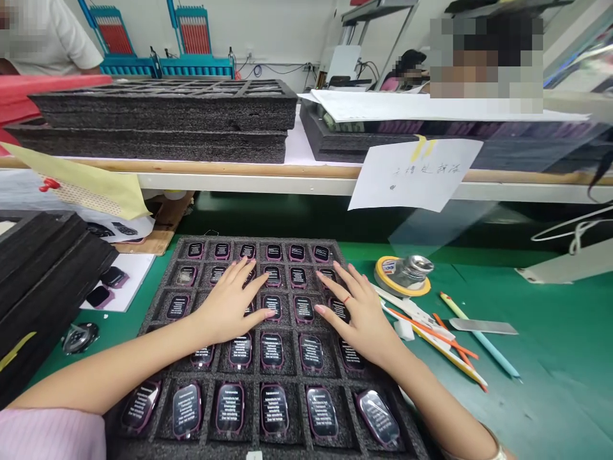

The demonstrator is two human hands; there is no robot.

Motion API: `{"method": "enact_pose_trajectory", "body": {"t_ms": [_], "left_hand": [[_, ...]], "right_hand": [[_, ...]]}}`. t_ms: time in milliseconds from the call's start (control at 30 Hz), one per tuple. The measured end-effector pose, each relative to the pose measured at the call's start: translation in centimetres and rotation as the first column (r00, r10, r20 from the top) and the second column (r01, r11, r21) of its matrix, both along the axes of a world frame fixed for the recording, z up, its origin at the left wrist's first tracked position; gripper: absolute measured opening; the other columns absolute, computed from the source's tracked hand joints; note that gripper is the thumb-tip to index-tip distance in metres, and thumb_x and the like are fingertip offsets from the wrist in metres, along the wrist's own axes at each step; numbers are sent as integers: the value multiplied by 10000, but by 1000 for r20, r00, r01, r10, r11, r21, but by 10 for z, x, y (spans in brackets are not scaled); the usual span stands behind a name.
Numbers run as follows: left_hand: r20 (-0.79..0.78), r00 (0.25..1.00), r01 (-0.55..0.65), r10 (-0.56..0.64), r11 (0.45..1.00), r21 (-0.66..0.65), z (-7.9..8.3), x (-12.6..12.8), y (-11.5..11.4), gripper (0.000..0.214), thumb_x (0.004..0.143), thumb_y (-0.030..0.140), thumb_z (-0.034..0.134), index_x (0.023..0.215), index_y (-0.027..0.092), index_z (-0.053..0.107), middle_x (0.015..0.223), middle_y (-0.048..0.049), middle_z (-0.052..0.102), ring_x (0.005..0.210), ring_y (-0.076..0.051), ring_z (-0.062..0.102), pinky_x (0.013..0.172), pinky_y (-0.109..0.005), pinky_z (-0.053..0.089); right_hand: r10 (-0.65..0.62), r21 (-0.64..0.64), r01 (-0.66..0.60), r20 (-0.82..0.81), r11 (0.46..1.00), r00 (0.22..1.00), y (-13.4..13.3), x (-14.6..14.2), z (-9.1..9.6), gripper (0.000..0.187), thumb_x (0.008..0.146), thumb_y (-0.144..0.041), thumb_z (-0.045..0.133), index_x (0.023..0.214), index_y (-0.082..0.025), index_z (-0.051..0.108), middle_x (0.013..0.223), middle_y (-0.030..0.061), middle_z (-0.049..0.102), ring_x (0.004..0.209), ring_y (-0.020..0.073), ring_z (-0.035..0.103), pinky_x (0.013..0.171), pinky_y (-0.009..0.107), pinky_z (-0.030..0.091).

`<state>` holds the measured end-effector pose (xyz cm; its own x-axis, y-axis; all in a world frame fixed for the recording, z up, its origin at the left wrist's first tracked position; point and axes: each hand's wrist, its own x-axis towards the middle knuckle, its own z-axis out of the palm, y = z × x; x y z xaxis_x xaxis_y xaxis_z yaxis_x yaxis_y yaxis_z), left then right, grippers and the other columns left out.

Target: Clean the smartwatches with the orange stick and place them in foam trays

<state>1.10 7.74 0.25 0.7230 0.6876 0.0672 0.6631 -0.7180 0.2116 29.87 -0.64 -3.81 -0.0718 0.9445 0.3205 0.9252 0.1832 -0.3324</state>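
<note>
The left hand lies flat with fingers spread, grasping nothing, on the watches in the middle rows of the black foam tray. The right hand rests just beside it in the same way. To the right of the tray are a tape roll and pens.

White print on the watch screens and faint handwriting on the paper note, both illegible.

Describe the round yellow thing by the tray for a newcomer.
On the green mat, look just right of the black foam tray, beyond the right hand. It is the yellow-rimmed disc with a shiny metal cap, the only round item among long thin pens.
</note>
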Motion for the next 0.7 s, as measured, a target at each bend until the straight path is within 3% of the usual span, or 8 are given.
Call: {"method": "enact_pose_trajectory", "body": {"t_ms": [300,567,700], "left_hand": [[0,1000,5,-5,1000,-11,-3,-4,-3,751,945,671,481,1520,189,449,1632,-188,327,1548,-370,197,1236,-596,235],[-30,995,98,-100,993,-59,2,39,-1,795,927,692,491,1552,210,399,1663,-196,239,1550,-405,133,1233,-606,217],[-4,995,97,-98,992,-79,-3,55,3,778,926,700,485,1540,226,426,1671,-184,216,1547,-425,117,1226,-628,211]], "right_hand": [[-64,-1,64,-34,998,997,-11,15,-16,561,984,-576,452,1490,-339,496,1624,92,375,1524,377,273,1179,654,297],[-79,53,80,-29,995,996,-3,9,-17,645,966,-627,451,1491,-256,503,1599,155,395,1512,395,288,1179,659,289],[-105,63,106,-23,992,994,-10,14,-20,582,978,-579,467,1498,-320,490,1621,111,367,1521,390,268,1173,664,295]]}}
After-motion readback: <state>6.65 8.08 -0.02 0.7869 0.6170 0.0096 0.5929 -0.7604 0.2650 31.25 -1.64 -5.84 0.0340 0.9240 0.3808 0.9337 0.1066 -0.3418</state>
